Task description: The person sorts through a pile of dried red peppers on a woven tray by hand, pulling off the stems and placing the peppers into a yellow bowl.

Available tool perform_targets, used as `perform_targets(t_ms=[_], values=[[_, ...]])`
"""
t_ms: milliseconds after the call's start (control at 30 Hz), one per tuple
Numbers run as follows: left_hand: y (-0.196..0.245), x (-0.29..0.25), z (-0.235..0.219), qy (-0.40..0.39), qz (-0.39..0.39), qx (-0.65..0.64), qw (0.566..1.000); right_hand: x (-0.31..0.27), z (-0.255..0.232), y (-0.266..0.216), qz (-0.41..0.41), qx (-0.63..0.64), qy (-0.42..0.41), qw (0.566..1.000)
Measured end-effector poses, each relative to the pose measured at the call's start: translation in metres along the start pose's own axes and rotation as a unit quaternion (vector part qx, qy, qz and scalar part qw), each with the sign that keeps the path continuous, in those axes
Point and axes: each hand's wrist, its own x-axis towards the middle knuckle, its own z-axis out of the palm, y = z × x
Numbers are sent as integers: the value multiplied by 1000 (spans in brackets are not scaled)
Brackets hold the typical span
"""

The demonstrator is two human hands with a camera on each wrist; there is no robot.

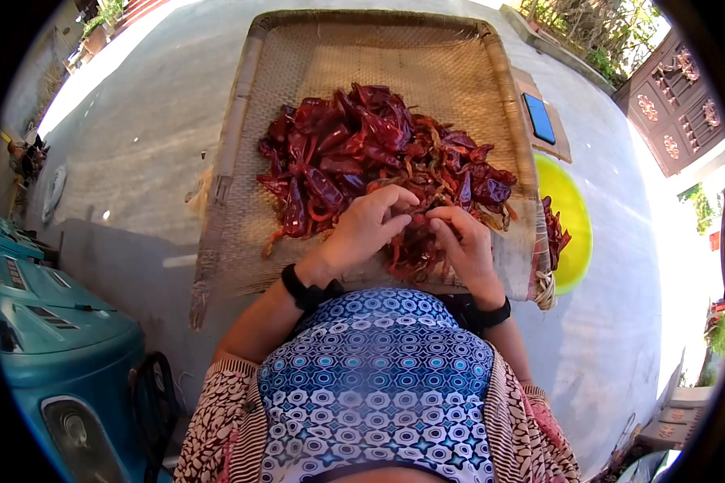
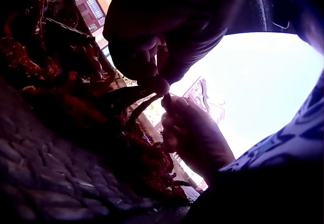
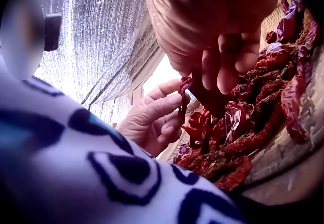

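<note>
A heap of dried red chilies (image 1: 338,149) lies on a woven tray (image 1: 298,60) in front of me. Both hands meet over the heap's near side. My left hand (image 1: 361,229) pinches one small shrivelled chili (image 3: 184,98) between thumb and forefinger, as the right wrist view shows. Close against it, my right hand (image 1: 469,248) has its thumb and forefinger together at the chili's other end, its remaining fingers curled in. In the left wrist view my right hand (image 2: 195,135) faces the left fingertips, with little space between them. The left wrist view is mostly dark.
A lime-green basin (image 1: 573,229) with more chilies stands at the tray's right side, partly under its edge. Behind it a phone (image 1: 539,118) lies on cardboard (image 1: 559,150). A teal vehicle (image 1: 64,322) stands at the left on the concrete floor (image 1: 153,137).
</note>
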Motion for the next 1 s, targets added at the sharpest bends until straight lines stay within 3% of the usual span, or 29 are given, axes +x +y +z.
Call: perform_targets(t_ms=[133,200,467,533,667,767,867,967,1000], values=[[11,-1,3,-35,-81,-172,981,-5,-3,16,86,121,52,988],[7,2,3,-26,-81,-160,983,-8,-10,21,98,193,61,974],[12,7,12,-48,-55,-73,995,-12,-10,2,100,221,-30,970],[13,7,14,-55,-54,-94,993,-11,-10,9,106,193,-10,975],[10,7,11,13,-42,-78,996,-12,-26,16,118,202,64,970],[-1,6,4,36,-50,-101,993,-13,-52,20,136,244,167,946],[2,4,2,39,-83,-80,993,-10,-75,33,83,452,330,824],[1,3,1,33,-86,-27,995,-11,-79,25,148,483,310,805],[-2,2,1,32,-67,-5,997,-13,-73,22,127,432,242,860]])
